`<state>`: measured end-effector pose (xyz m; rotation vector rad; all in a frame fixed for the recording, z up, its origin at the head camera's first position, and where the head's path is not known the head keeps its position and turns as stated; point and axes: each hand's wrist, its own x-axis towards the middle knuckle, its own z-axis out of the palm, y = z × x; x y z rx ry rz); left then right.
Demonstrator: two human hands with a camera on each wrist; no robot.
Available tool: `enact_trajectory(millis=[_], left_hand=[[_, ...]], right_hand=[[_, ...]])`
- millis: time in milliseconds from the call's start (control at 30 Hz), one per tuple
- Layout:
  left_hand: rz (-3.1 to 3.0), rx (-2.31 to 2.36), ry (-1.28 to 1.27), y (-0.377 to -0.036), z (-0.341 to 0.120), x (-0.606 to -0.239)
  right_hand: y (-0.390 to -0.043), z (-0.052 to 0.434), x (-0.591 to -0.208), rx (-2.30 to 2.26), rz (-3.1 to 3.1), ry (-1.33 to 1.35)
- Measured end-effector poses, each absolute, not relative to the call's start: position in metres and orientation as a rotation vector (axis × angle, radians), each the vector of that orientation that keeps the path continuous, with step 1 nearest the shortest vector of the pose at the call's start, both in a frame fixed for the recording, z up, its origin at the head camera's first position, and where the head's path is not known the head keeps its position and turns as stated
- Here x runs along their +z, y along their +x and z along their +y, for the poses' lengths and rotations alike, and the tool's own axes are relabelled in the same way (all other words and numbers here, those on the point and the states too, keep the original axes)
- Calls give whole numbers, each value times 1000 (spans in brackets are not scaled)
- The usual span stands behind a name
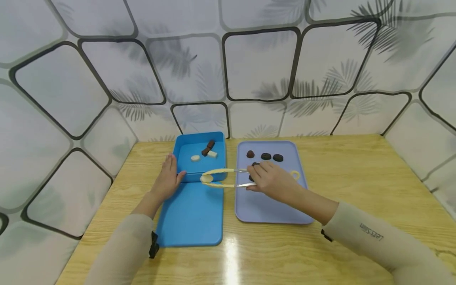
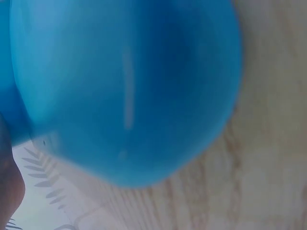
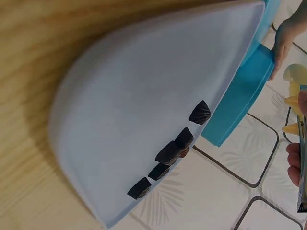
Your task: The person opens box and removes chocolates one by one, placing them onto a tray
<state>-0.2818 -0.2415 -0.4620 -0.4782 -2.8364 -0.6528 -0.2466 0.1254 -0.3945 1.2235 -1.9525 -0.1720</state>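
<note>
My right hand (image 1: 270, 180) grips metal tongs (image 1: 246, 185) with pale yellow ends, held above the lavender tray (image 1: 274, 209). Between the tong tips is a cream-coloured rounded piece (image 1: 206, 178), over the near edge of the blue box (image 1: 181, 148). With fingers extended and thumb spread at the near corner, my left hand (image 1: 167, 180) rests against the box's left side. Inside the box lie two brown chocolate-like pieces (image 1: 205, 151), a white oval piece (image 1: 195, 158) and a white block-shaped piece (image 1: 212, 154). The left wrist view shows mainly blurred blue plastic (image 2: 129, 96).
Several dark chocolate-like pieces (image 1: 266, 156) sit on the tray, some partly behind my right hand. A pale yellow ring (image 1: 295, 174) shows just right of that hand. The blue lid (image 1: 192, 217) lies flat before the box on the wooden table (image 1: 342, 170). A patterned backdrop (image 1: 261, 67) stands behind.
</note>
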Motion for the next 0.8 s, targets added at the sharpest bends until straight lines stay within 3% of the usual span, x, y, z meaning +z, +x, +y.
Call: enact_trajectory(millis=[800], left_hand=[[-2947,-513,-440,-284,-240,-456]], right_hand=[[-220,210,-407,-35,-2069,1135]])
